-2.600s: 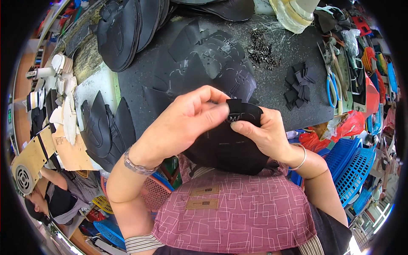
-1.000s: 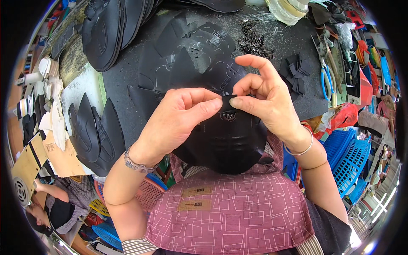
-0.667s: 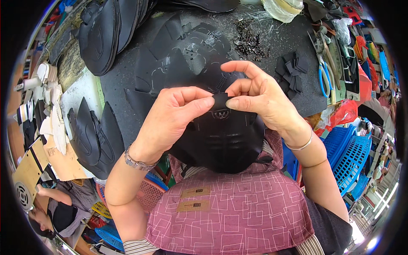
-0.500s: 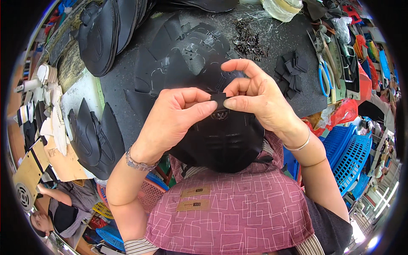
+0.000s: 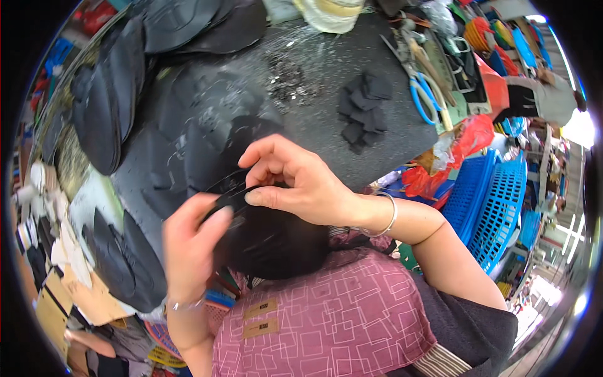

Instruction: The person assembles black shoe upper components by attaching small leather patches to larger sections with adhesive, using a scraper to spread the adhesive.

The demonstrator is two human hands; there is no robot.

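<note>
A dark, smooth black leather-like panel [image 5: 276, 242] with a curved outline rests at the edge of my lap, its far edge raised between my hands. My left hand [image 5: 191, 242], smeared by motion, pinches that edge between thumb and fingers. Close by, my right hand [image 5: 298, 185] has its thumb and index finger closed on the same edge, with the other fingers curled above. Whether a small black piece is in the pinch is hidden by blur. More cut black panels [image 5: 188, 151] lie just beyond my hands on the dark worktable [image 5: 389, 154].
Small black rectangles [image 5: 364, 107] lie heaped at right, near a scatter of small shiny fittings [image 5: 292, 81]. Blue-handled scissors [image 5: 422, 88] lie at the table's right edge. Stacked black panels [image 5: 103, 107] stand at far left. Blue baskets [image 5: 496, 207] are at my right.
The view has turned, so the table and my hands appear further left. My left hand has moved down and away from the right; both were together on a small black piece before.
</note>
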